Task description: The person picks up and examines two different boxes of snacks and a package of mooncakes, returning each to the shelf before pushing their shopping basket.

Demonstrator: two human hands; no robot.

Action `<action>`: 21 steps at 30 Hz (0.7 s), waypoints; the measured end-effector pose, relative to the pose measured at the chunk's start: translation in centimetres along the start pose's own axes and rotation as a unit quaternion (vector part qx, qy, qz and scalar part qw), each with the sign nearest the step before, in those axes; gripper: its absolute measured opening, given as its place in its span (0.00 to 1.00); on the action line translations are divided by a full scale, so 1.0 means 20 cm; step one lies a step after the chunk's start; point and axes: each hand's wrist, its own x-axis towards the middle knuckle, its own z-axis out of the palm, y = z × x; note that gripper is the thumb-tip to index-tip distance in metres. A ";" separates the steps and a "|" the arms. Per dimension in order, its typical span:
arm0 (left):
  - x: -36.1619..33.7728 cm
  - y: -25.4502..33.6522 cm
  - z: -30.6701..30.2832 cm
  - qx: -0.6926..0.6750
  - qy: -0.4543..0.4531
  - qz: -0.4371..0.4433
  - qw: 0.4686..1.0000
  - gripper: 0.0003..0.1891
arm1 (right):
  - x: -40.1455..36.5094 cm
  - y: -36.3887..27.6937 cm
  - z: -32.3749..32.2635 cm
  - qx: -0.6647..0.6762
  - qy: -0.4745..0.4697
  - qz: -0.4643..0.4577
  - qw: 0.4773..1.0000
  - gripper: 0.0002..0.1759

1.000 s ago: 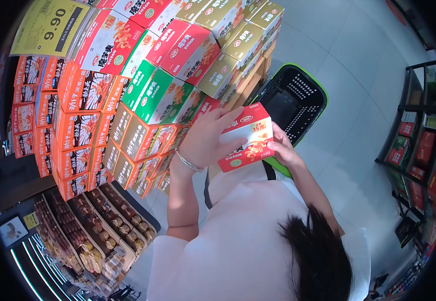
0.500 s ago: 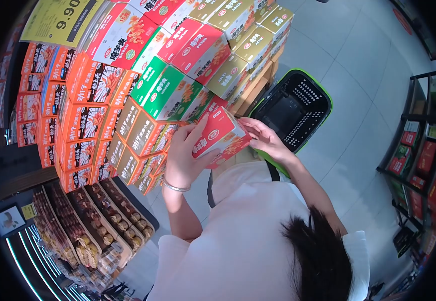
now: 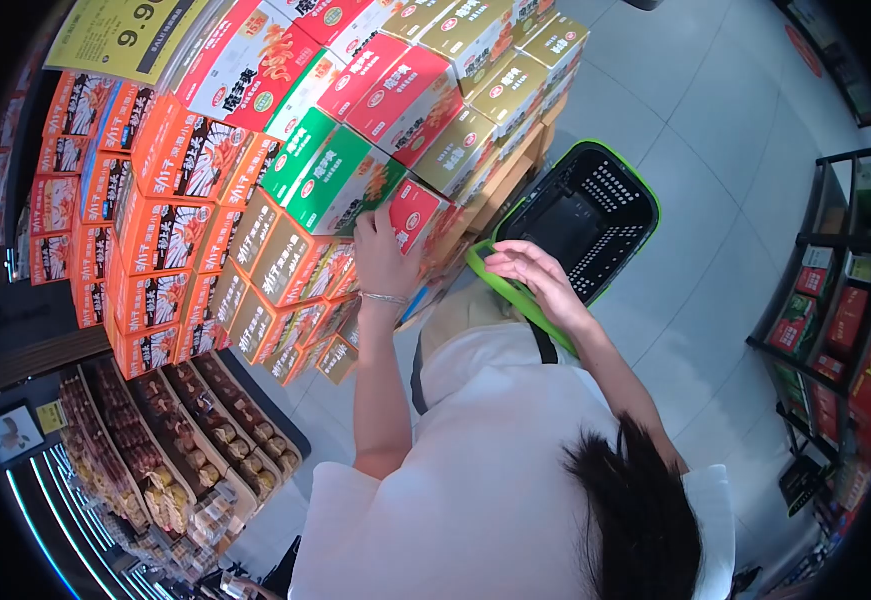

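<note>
My left hand [image 3: 385,255] is at the front of the stacked boxes, its fingers against a red box [image 3: 417,215] beside a green box [image 3: 340,185]; part of its grip is hidden. That red box sits at the stack's edge. My right hand [image 3: 535,278] is in the air with nothing in it, thumb and fingers a little apart, over the green handle of a black basket [image 3: 595,215]. The basket stands on the floor to the right of the stack.
Orange boxes [image 3: 180,235] and gold boxes [image 3: 515,75] fill the display around the red and green ones. A yellow price sign [image 3: 120,35] hangs at upper left. Snack bins [image 3: 170,440] stand at lower left, and a dark shelf [image 3: 830,290] at far right.
The red box has moved from between both hands back to the stack's edge. My left hand went up with it, and my right hand has let go of it.
</note>
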 end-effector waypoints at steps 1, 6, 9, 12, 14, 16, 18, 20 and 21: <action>0.01 -0.01 0.03 0.000 -0.001 0.000 1.000 0.38 | 0.00 0.01 -0.01 0.004 0.004 0.002 1.000 0.21; 0.04 -0.02 0.11 0.052 0.008 -0.012 0.999 0.36 | -0.02 0.02 -0.02 -0.010 0.024 0.009 1.000 0.22; 0.05 -0.04 0.13 0.063 0.007 -0.006 0.998 0.35 | -0.02 0.02 -0.03 -0.013 0.037 0.009 0.999 0.21; 0.08 -0.05 0.14 0.078 -0.002 -0.017 0.997 0.35 | -0.02 0.03 -0.05 -0.009 0.043 0.008 0.999 0.20; 0.10 -0.06 0.15 0.095 -0.014 -0.023 0.995 0.35 | -0.03 0.04 -0.06 -0.005 0.045 0.014 0.999 0.19; 0.10 -0.06 0.15 0.111 -0.025 -0.028 0.993 0.35 | -0.03 0.05 -0.07 -0.004 0.045 0.014 0.999 0.19; 0.10 -0.06 0.16 0.115 -0.026 -0.028 0.993 0.35 | -0.03 0.06 -0.07 -0.005 0.044 0.014 0.999 0.19; 0.10 -0.07 0.18 0.112 -0.019 -0.026 0.993 0.36 | -0.03 0.07 -0.08 -0.006 0.044 0.016 0.999 0.18; 0.09 -0.07 0.18 0.109 -0.012 -0.023 0.994 0.36 | -0.03 0.06 -0.08 -0.005 0.046 0.018 0.999 0.18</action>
